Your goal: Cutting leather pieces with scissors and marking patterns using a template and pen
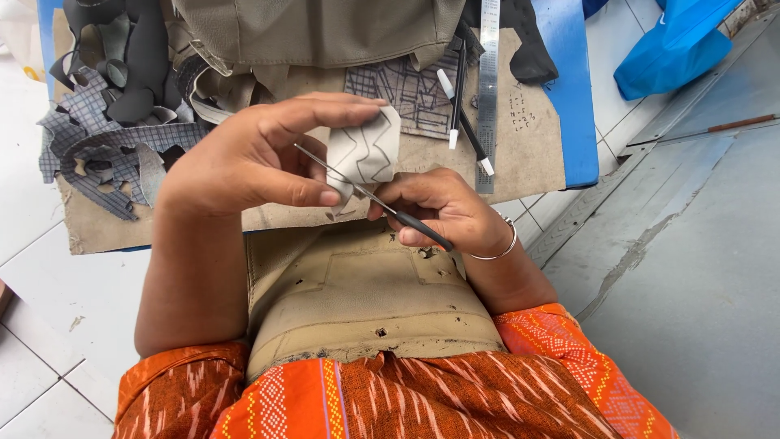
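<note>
My left hand [260,154] pinches a small pale leather piece [366,153] marked with dark zigzag lines, holding it up between thumb and fingers. My right hand [443,213], with a silver bangle on its wrist, grips a thin tool with a black handle [422,230]. The tool's metal shaft [329,169] runs up-left across the back of the leather piece. Both hands hover above a tan leather pad [357,301] lying on my lap.
A brown cardboard work board [528,154] on a blue surface holds a steel ruler [487,89], two pens [457,81], grey checked fabric scraps [106,154], black cutouts [138,57] and a tan bag panel [325,28]. A blue plastic bag [674,45] lies at the upper right.
</note>
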